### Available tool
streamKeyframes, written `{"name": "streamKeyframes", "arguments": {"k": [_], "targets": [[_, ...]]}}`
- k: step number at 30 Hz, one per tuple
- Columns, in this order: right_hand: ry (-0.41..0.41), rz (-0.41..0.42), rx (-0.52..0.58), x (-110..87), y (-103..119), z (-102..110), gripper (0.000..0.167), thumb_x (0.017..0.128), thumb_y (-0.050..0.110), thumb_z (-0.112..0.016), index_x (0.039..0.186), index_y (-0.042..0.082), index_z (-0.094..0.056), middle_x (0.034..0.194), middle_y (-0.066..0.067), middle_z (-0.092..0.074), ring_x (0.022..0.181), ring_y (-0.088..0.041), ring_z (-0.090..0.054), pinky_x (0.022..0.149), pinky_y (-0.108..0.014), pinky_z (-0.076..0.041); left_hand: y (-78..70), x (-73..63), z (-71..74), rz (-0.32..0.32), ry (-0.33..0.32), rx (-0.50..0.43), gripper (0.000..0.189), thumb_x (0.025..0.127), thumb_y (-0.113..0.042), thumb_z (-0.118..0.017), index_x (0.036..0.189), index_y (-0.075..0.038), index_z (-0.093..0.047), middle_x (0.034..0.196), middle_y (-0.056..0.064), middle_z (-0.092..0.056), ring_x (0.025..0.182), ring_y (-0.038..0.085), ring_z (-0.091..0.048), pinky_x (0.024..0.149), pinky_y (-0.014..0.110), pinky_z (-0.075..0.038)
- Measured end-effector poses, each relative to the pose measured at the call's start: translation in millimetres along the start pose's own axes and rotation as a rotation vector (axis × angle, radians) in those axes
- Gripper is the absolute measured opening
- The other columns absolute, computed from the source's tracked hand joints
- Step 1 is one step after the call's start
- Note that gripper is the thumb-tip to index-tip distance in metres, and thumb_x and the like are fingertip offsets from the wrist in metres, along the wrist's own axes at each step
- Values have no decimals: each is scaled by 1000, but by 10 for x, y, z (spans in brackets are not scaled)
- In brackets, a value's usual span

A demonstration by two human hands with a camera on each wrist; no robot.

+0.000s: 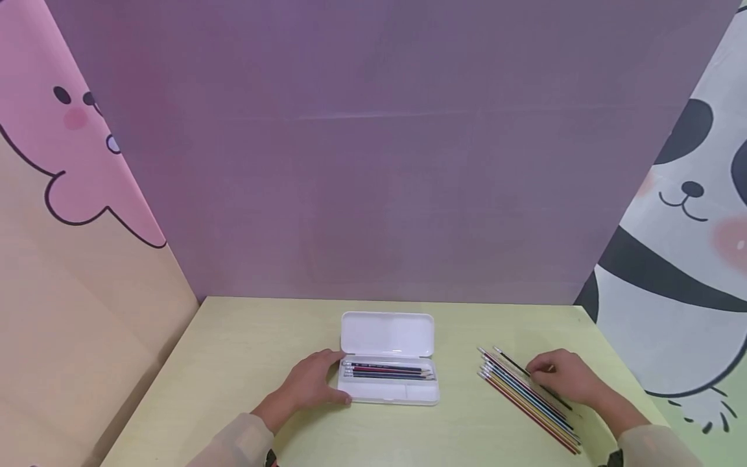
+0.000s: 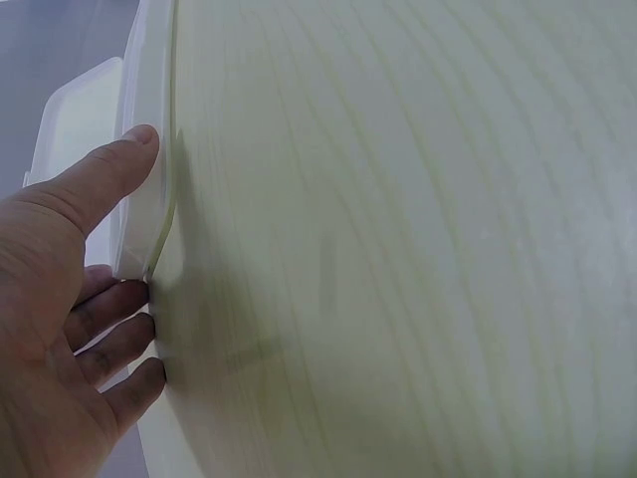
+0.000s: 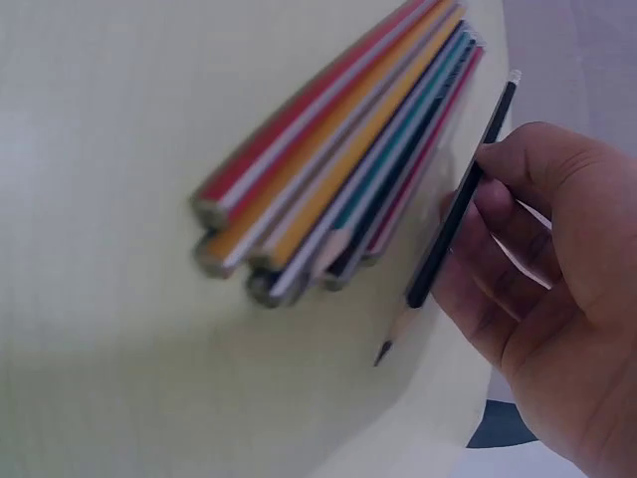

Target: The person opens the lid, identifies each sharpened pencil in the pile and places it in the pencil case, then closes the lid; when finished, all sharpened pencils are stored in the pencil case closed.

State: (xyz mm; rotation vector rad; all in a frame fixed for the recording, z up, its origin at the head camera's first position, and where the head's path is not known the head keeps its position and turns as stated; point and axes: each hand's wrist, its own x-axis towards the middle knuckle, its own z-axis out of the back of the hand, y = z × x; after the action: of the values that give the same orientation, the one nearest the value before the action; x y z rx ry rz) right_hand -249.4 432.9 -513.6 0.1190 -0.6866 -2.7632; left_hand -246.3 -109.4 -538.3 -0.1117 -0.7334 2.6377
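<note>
A white pencil case (image 1: 423,393) lies on the table with its lid (image 1: 388,335) raised at the back. Several dark pencils (image 1: 388,371) rest in its rear compartment. My left hand (image 1: 312,383) grips the case's left end, thumb at the front corner and fingers by the rear corner; the left wrist view shows the thumb (image 2: 117,171) on its side wall. At the right, my right hand (image 1: 566,375) pinches a black pencil (image 3: 461,214) between thumb and fingers, its sharpened tip toward me. Beside it lies a bundle of striped pencils (image 1: 528,402) in red, yellow, blue and other colours.
The pale wooden table (image 1: 257,337) meets a purple back panel (image 1: 385,194). A pink cartoon side panel (image 1: 76,155) stands at the left, and a panda side panel (image 1: 683,259) at the right, close to my right forearm.
</note>
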Motion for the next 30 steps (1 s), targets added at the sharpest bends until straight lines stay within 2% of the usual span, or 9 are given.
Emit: {"name": "streamKeyframes", "arguments": {"k": [9,15,22,30], "targets": [[6,97,146,147,406,193,19,98,14,-68,112,4,-75,101,-7,-75,76,-4,-63,60,-26,-56,1,-7,1,10,10,3,94,70,-50,-91,145,-7,-55,142,14,-60,132,36,-55,111,56,-46],[38,186,172,353,813,215,17,97,14,-71,111,6,-76,102,-5,-76,83,-5,-64,68,-23,-58,4,1,-4,7,13,0,94,69,-50,-91,145,-7,-55,142,14,-60,132,37,-55,111,56,-46],[89,215,196,648,1307,43,16,94,14,-74,109,9,-78,102,-1,-76,88,-11,-67,74,-24,-59,-6,13,7,8,13,-15,93,69,-48,-92,145,-8,-56,139,12,-62,130,35,-57,111,55,-46],[146,302,193,948,1754,-273,12,92,11,-76,103,11,-80,98,4,-77,85,-8,-65,75,-24,-57,-23,18,25,4,14,-3,93,69,-47,-92,144,-6,-56,137,13,-63,128,35,-58,110,54,-47]]}}
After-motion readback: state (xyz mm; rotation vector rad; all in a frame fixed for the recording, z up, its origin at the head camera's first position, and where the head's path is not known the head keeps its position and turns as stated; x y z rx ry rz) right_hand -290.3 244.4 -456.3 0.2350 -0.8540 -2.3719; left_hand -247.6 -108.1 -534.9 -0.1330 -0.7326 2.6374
